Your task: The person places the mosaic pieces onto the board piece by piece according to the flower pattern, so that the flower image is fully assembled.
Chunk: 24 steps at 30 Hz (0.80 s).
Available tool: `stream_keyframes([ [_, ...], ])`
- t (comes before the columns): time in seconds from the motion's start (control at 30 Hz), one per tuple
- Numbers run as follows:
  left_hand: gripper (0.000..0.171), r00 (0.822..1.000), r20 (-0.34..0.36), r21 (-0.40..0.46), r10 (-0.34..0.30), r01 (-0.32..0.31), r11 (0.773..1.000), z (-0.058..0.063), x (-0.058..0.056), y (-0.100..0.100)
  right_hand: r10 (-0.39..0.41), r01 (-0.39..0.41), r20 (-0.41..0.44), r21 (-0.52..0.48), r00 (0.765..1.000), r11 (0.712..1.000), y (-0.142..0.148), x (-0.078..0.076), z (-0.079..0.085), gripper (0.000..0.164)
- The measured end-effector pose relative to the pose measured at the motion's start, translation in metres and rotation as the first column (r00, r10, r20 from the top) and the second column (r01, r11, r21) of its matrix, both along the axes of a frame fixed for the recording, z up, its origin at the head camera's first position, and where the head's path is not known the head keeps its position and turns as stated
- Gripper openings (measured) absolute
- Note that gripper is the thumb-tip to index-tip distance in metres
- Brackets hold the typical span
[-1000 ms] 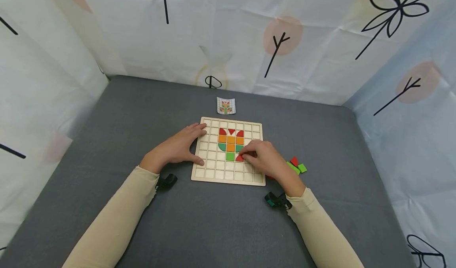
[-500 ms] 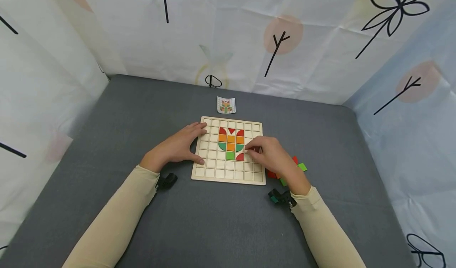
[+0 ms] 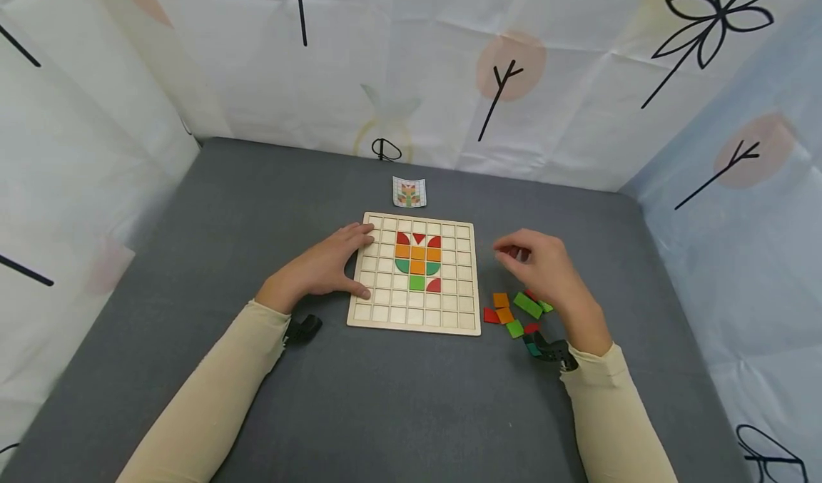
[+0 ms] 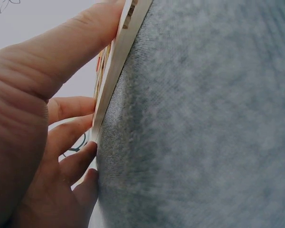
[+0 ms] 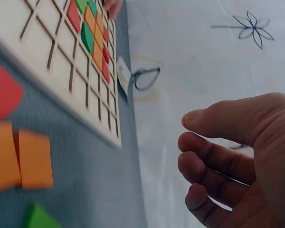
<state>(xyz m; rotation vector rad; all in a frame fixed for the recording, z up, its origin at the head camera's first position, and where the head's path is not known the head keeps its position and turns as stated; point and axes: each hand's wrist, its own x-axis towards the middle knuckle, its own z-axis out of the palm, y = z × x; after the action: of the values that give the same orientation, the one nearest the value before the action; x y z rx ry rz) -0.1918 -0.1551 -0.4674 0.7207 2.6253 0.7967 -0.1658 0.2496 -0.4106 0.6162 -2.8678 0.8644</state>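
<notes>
Wooden grid board point(image 3: 415, 300) lies against the spread fingers of the left hand point(image 3: 319, 258); a sideways push could slide it into loose tiles point(image 3: 504, 315) near the right hand's point(image 3: 541, 263) loosely curled, empty fingers.

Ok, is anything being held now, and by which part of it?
Nothing is held: the right grip looks empty, and the left grip only touches the board along its left edge.

Smooth matt wooden board point(image 3: 457, 276), matt tiles point(image 3: 528, 304), paper card point(image 3: 409, 192), textured cloth table cover point(image 3: 398, 412), creased fabric backdrop point(image 3: 417, 76).
</notes>
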Motion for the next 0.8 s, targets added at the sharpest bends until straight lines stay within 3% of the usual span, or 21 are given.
stream_keyframes([
  [0.33,0.108,1.0,0.002,0.012,0.005,-0.005,1.0,0.002,0.001,0.0,-0.087,0.085,0.035,0.073,0.996,0.994,0.041,0.023,0.0,0.016],
  [0.6,0.107,1.0,0.003,0.021,0.009,-0.009,1.0,0.003,0.002,0.0,-0.141,0.131,0.086,0.111,0.986,0.985,0.048,0.038,-0.006,0.021],
  [0.8,0.108,1.0,0.02,0.02,0.017,-0.017,1.0,0.002,0.002,0.001,-0.136,0.119,0.102,0.158,0.985,0.98,0.047,0.045,-0.015,0.02],
])
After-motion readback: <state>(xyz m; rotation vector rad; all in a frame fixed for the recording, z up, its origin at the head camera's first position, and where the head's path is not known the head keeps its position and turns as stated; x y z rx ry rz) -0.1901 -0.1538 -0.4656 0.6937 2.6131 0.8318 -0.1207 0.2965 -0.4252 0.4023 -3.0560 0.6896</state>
